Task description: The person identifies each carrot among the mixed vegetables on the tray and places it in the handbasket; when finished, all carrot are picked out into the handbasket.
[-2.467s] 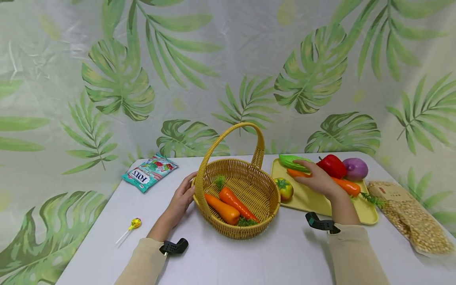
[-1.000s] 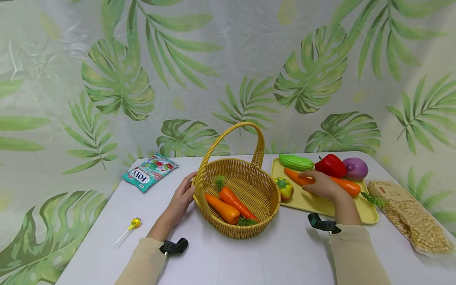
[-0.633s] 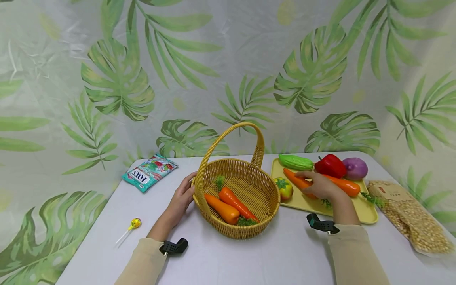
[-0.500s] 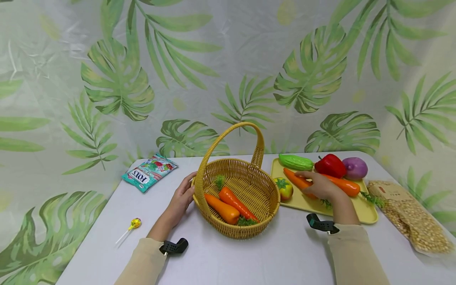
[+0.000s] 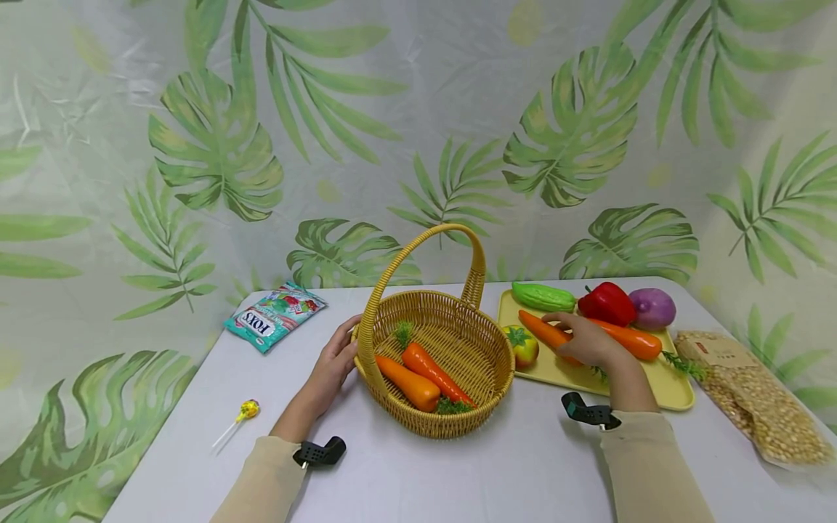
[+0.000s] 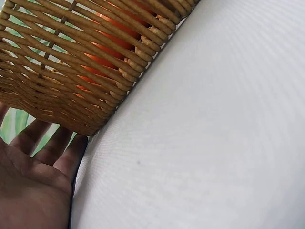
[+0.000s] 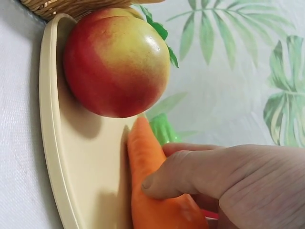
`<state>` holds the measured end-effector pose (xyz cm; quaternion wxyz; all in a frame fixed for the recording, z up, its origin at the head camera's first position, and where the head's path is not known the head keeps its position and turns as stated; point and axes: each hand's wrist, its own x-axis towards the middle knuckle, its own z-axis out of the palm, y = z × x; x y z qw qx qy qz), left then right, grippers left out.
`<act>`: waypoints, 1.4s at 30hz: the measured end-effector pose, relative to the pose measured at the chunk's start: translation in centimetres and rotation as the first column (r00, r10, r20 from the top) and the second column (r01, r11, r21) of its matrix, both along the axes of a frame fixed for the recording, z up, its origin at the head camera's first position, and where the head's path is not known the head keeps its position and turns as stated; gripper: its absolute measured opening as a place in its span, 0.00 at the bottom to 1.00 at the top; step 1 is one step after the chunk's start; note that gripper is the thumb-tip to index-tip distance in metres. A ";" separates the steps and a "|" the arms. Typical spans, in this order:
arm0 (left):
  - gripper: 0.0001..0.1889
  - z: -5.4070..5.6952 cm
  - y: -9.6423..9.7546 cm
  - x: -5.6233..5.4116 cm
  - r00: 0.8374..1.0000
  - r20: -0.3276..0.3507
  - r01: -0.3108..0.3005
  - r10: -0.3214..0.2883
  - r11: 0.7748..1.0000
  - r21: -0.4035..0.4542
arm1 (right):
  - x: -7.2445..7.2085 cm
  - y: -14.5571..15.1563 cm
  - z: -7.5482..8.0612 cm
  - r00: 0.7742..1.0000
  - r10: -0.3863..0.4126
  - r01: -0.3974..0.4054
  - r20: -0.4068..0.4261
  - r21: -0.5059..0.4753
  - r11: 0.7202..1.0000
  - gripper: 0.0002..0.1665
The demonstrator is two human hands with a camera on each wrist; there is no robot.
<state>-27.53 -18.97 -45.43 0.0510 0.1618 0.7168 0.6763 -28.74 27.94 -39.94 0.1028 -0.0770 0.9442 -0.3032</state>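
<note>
My left hand (image 5: 332, 362) rests against the left outer side of a wicker basket (image 5: 480, 363) with a tall arched handle. In the left wrist view its fingers (image 6: 59, 145) reach out to touch the woven wall. Two carrots (image 5: 408, 383) (image 5: 437, 369) lie inside the basket. On the yellow tray (image 5: 549, 369) to the right, my right hand (image 5: 585, 340) pinches another carrot (image 5: 543, 329). The right wrist view shows the thumb on this carrot (image 7: 147, 157), fingers mostly hidden behind it. A red-yellow round fruit (image 7: 116, 62) with green leaves sits by the carrot's tip.
The tray also bears a green bumpy gourd (image 5: 543, 297), a red bell pepper (image 5: 608, 303), a purple round vegetable (image 5: 652, 310) and another carrot (image 5: 631, 340). A bag of corn kernels (image 5: 761, 399) lies right, a teal candy bag (image 5: 275, 317) and lollipop (image 5: 245, 412) left.
My right hand has come down from near the gourd onto the carrot and pinches it. The carrot has turned slightly, its green top now showing below the hand. My left hand and the basket stay put.
</note>
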 end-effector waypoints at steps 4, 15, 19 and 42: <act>0.26 0.0 0.1 0.0 1.000 0.005 -0.002 0.002 1.000 -0.001 | 0.0 0.0 0.2 0.999 0.015 -0.015 -0.035 0.001 1.000 0.38; 0.25 0.1 0.1 0.0 1.000 0.011 -0.006 0.006 1.000 0.002 | -0.1 -0.3 1.2 0.988 0.016 -0.012 -0.152 0.030 0.999 0.34; 0.26 0.2 0.1 0.1 1.000 0.007 -0.004 0.004 1.000 0.006 | 0.0 -0.7 1.8 0.986 0.016 -0.010 -0.167 0.035 0.999 0.34; 0.26 0.1 0.1 0.0 1.000 0.007 -0.001 0.001 1.000 0.014 | 1.2 -2.3 3.9 0.985 0.053 -0.072 -0.165 -0.115 0.991 0.31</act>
